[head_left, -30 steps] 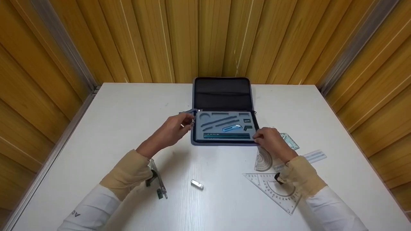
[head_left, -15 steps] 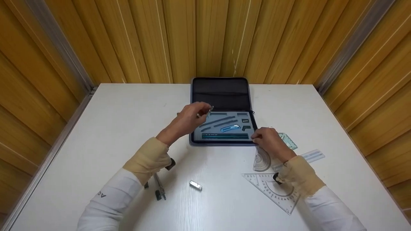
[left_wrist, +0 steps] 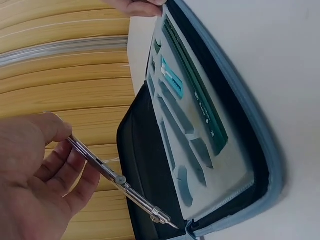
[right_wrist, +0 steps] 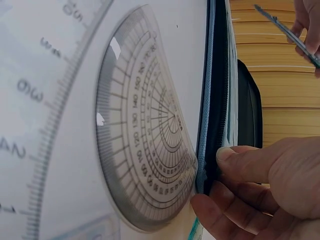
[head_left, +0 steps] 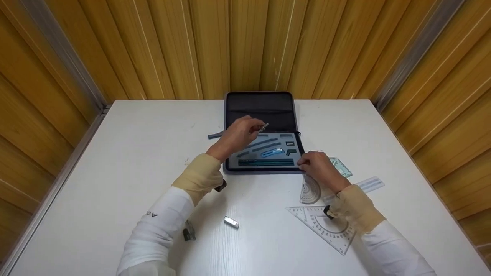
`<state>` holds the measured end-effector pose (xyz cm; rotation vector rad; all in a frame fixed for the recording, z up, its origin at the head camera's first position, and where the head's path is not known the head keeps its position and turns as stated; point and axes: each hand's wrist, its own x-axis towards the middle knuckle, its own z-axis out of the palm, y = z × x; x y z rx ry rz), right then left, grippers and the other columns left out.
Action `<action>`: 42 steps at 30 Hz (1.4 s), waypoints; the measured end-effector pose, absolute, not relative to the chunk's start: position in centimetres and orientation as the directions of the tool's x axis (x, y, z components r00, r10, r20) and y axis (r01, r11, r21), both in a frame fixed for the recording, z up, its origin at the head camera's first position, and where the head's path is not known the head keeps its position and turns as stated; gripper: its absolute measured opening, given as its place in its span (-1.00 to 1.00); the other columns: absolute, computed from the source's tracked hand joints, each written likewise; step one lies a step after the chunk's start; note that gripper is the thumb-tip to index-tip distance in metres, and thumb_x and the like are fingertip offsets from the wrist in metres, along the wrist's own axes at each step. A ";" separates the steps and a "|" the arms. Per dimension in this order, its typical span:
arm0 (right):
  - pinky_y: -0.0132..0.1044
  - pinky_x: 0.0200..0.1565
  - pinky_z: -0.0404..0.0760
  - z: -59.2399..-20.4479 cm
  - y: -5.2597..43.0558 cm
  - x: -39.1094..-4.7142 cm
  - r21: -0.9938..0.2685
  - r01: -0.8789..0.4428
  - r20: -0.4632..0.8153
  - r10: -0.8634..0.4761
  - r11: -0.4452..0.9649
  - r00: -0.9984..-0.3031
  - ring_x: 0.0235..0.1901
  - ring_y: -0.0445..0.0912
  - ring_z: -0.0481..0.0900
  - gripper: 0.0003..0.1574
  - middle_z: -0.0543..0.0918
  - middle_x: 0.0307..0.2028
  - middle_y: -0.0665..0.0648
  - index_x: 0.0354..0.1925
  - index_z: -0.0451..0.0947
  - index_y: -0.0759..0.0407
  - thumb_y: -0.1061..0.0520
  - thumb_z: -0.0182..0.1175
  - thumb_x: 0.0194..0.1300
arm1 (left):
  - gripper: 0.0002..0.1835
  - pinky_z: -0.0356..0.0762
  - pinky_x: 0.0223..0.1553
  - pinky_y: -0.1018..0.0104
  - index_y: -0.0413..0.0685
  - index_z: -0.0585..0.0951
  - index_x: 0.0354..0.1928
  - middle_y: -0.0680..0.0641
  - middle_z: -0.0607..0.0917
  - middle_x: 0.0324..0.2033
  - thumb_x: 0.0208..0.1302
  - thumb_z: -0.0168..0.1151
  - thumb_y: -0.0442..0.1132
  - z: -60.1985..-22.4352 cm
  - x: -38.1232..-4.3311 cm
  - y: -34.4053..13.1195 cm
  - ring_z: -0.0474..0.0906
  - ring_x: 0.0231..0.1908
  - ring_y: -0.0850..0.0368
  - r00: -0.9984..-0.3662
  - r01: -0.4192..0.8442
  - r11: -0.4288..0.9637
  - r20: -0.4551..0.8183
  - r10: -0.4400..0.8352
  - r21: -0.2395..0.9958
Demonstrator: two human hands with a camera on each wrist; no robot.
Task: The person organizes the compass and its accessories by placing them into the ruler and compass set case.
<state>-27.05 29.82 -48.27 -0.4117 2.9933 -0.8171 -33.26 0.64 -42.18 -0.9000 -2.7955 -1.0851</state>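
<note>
My left hand pinches a metal drafting compass between thumb and fingertips, its legs together. It hovers above the zip case, which lies unfolded with its dark lid at the back. In the left wrist view the compass tip points towards the hinge end of the case. My right hand pinches the case's front right edge, thumb on top. Inside the grey foam insert lie dark green pencils, a blue utility knife and a small sharpener. Several shaped slots hold nothing; my left hand covers the far left ones.
Right of the case lie a semicircular protractor, a triangular set square, a clear ruler and a greenish template. Nearer me sit a small silvery block and a partly hidden metal-and-dark-green tool.
My left hand has carried the compass rightward and up from the case's left edge to over the insert's back. My right hand keeps its grip on the case edge.
</note>
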 end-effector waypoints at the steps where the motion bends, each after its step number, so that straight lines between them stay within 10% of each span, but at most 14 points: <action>1: 0.02 -0.04 0.64 -48.3 29.8 -27.0 -0.499 -0.249 0.057 -0.256 0.830 -0.965 -0.16 0.10 0.63 -0.88 0.72 -0.20 0.28 -0.21 0.76 0.35 0.41 0.30 0.31 | -0.66 0.59 -0.01 0.32 -0.07 0.67 0.22 -0.06 0.64 -0.10 0.47 0.23 -0.39 -42.3 -33.5 0.9 0.54 -0.12 0.12 -0.839 0.508 0.604 0.194 0.509 0.614; 42: -0.03 -0.06 0.65 -48.4 29.0 -26.4 -0.504 -0.243 0.056 -0.249 0.829 -0.967 -0.16 0.08 0.63 -0.86 0.71 -0.21 0.25 -0.18 0.76 0.33 0.41 0.31 0.31 | -0.79 0.60 0.08 0.12 -0.11 0.76 0.04 -0.12 0.72 -0.03 0.48 0.22 -0.31 -47.2 -35.9 6.8 0.65 0.01 0.02 -0.888 0.447 0.833 0.045 0.459 0.327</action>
